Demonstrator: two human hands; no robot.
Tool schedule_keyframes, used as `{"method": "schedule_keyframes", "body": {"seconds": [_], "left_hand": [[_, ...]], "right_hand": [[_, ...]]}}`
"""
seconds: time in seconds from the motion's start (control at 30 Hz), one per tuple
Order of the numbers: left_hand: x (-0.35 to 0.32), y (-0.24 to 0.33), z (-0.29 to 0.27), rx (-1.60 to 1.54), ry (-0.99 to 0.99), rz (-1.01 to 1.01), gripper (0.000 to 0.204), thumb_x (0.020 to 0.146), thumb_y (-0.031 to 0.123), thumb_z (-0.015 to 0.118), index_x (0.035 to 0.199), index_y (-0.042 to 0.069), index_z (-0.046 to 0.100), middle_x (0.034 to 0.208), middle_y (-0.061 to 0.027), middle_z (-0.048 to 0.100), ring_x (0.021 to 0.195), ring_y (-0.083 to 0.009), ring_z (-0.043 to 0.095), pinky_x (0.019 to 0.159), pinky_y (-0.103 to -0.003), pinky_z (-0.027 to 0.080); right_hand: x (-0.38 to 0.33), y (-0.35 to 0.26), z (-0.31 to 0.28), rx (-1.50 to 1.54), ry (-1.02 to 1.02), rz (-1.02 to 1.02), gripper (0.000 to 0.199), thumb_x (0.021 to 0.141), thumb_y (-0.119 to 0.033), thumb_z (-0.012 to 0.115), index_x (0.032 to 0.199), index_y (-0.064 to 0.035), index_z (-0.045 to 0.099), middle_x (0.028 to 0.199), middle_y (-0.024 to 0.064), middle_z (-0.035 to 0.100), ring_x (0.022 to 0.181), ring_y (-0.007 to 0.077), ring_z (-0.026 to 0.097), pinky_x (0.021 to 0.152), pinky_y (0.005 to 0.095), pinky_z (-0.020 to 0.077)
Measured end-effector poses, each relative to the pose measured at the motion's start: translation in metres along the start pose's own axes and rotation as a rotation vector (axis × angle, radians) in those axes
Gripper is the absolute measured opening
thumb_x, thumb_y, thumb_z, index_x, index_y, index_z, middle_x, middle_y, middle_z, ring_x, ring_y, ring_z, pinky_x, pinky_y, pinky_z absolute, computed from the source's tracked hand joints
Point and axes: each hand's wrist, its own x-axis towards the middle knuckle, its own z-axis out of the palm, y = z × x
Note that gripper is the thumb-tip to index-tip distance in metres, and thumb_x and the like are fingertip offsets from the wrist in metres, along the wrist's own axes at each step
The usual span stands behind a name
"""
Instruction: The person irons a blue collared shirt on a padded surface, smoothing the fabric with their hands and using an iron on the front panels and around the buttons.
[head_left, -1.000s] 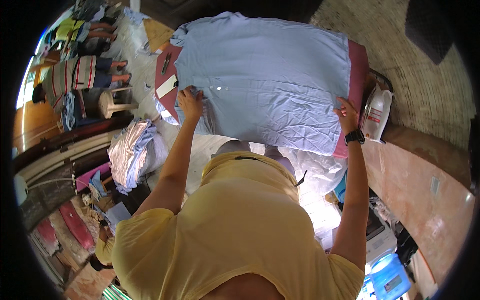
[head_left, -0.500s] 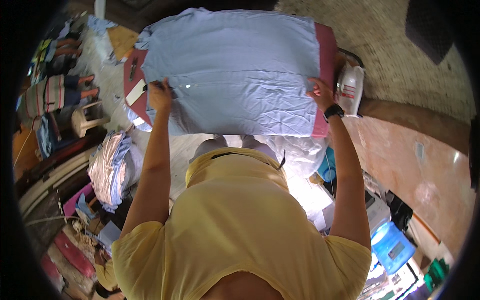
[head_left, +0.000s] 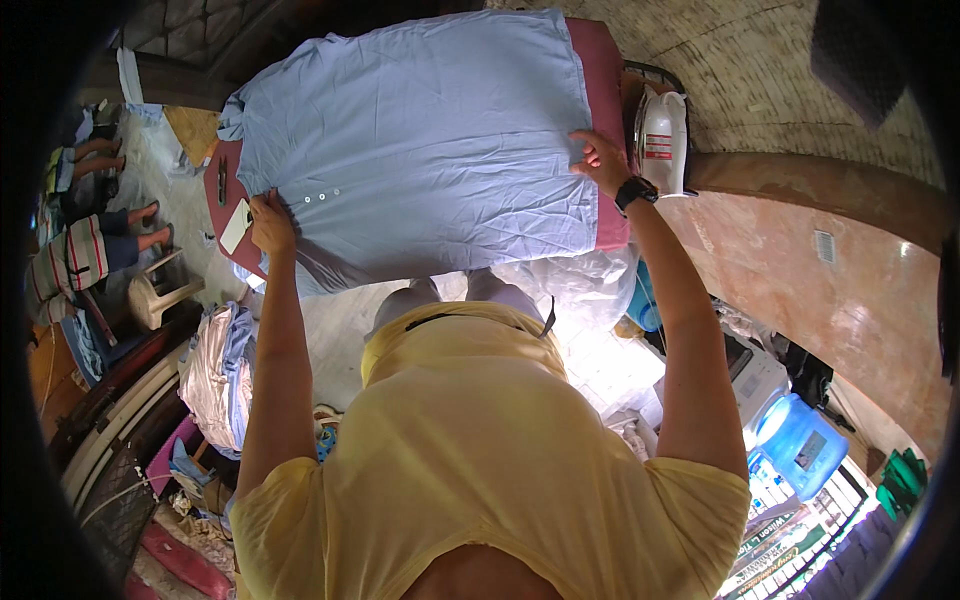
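Observation:
A light blue button-up shirt [head_left: 430, 130] lies spread over a padded board with a dark red cover [head_left: 602, 90]. My left hand [head_left: 272, 222] is closed on the shirt's front edge near the collar end, its fingertips pinching the cloth. Small white buttons [head_left: 322, 195] show just right of it. At the hem end, my right hand [head_left: 602, 165] rests on the cloth. Its index finger is stretched out and apart from the thumb, the other fingers are curled, and no cloth shows between them. A dark watch is on my right wrist. Fine wrinkles cross the cloth between my hands.
Beside the board's right end stands a white iron-like object [head_left: 662, 145] with red marks. A pale card [head_left: 236, 226] and a dark slim tool [head_left: 222, 182] lie on the board's left end. Bundled clothes [head_left: 215, 375], a stool [head_left: 160, 290] and people's legs are at left.
In my view, the board and shirt have shifted left and tilted, the left end lower. My left hand has moved down-left along with the cloth, and several buttons now show more plainly.

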Motion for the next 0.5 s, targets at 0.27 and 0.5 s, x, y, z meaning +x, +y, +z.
{"method": "schedule_keyframes", "body": {"seconds": [0.27, 0.5], "left_hand": [[0.003, 0.025, -0.011, 0.096, 0.267, 0.152, 0.035, 0.094, 0.037, 0.058, 0.111, 0.007, 0.053, 0.109, -0.0128, 0.058, 0.099, -0.034, 0.054, 0.079, -0.046, 0.041], [-0.052, 0.254, -0.046, -0.788, -0.172, 0.882, 0.039, 0.08, 0.0, 0.057, 0.118, 0.005, 0.058, 0.123, -0.0122, 0.058, 0.116, -0.0311, 0.053, 0.1, -0.041, 0.039]], "right_hand": [[-0.001, 0.009, 0.001, 0.071, -0.043, -0.058, 0.067, 0.065, 0.0, 0.083, 0.126, -0.0152, 0.058, 0.097, 0.0063, 0.051, 0.082, 0.0162, 0.058, 0.076, 0.0293, 0.0542], [0.002, 0.005, 0.0, 0.088, -0.035, -0.02, 0.071, 0.061, 0.003, 0.084, 0.125, -0.0162, 0.06, 0.098, 0.0057, 0.052, 0.084, 0.0164, 0.059, 0.076, 0.0294, 0.0556]]}}
